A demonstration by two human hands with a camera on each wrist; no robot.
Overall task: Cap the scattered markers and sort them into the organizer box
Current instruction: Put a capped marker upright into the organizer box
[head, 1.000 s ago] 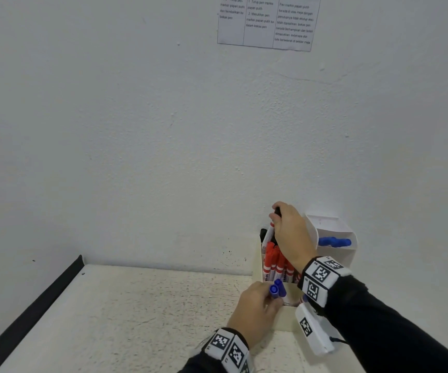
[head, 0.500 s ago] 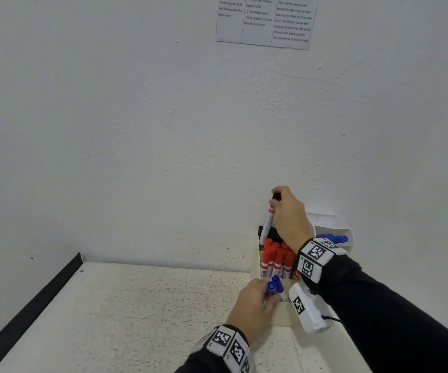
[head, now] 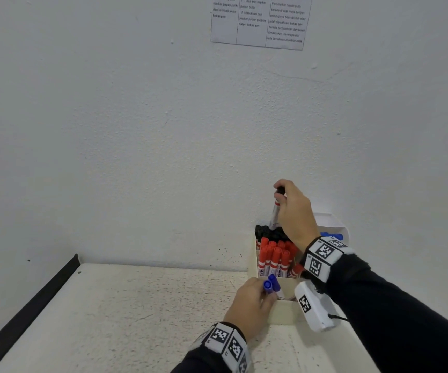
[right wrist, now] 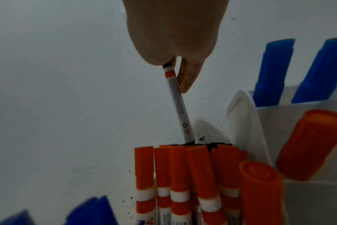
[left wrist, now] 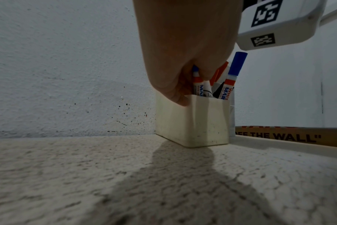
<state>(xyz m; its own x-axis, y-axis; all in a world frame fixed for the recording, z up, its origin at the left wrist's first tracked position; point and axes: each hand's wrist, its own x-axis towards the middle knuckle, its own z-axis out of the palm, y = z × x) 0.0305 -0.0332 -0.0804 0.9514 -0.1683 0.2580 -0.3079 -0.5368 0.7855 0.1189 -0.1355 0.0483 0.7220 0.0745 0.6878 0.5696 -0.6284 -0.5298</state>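
White textured wall (head: 136, 130) filled most of my head view, with a speckled off-white table (head: 136, 319) below it and a printed sheet (head: 257, 20) taped high up. At the table's far right, against the wall, stood the cream organizer box (head: 284, 313), packed with upright whiteboard markers: red-capped markers (head: 274, 258) in the middle section, black-capped ones (head: 267, 232) behind them, and blue-capped markers (head: 331, 235) in a white compartment to the right.

My right hand (head: 295, 211) was raised above the back section, fingers and thumb pinched on the cap end of a black-capped marker (head: 276, 211), which hung nearly upright with its lower end down among the black caps. My left hand (head: 249, 302) sat at the box's near-left corner, fingers curled round two blue-capped markers (head: 271, 284) standing in the front section.

From the right wrist view I could read the held marker's white barrel (right wrist: 180, 106), its orange band and small printed symbols, none of which the head view resolved. From the left wrist view I saw the box's front wall (left wrist: 202, 121), another blue-capped marker (left wrist: 236, 67) beside my fingers (left wrist: 173, 91), and a cardboard edge lettered "OFF THE WALL" (left wrist: 279, 137) at the table's right.
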